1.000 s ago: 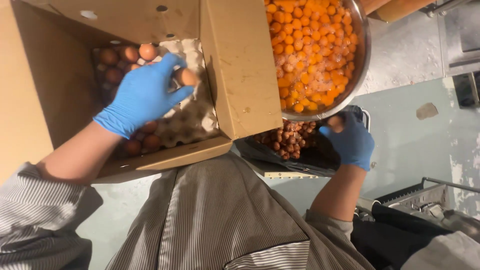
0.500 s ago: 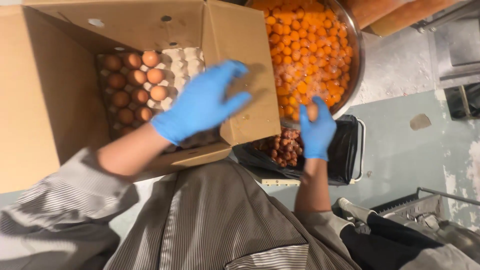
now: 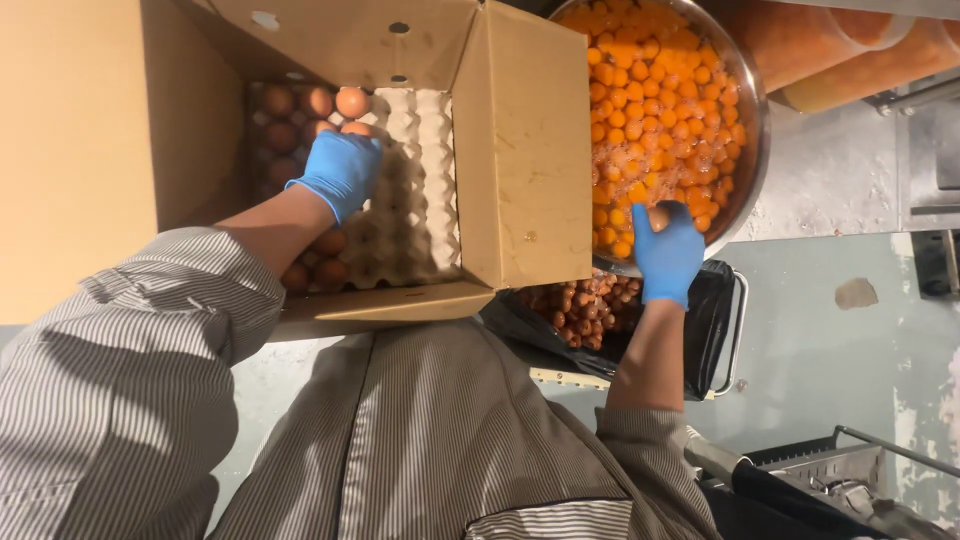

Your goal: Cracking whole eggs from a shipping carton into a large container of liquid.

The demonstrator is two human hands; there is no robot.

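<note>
Blue-gloved, the left hand [image 3: 340, 172] reaches into a cardboard box [image 3: 520, 150], its grip curled down over a brown egg [image 3: 352, 128] on a pale pulp tray [image 3: 425, 200]; whether the fingers have closed on the egg cannot be told from above. More brown eggs [image 3: 290, 110] sit in the tray's far cups, while the near cups are bare. The right hand [image 3: 667, 252], gloved the same, has its grip clamped on an egg [image 3: 658, 217] held at the rim of a steel bowl [image 3: 750, 120], probably so the contents drop straight in among the orange yolks [image 3: 660, 100] heaped there. Just below the bowl stands a bin lined in black [image 3: 715, 320], holding brown shells [image 3: 585, 305], close enough for empties to fall in without a reach. Box, bowl and bin stand side by side in front of the person, whose striped sleeves [image 3: 130, 380] fill the foreground. A wire rack [image 3: 850, 470] shows at the lower right.
</note>
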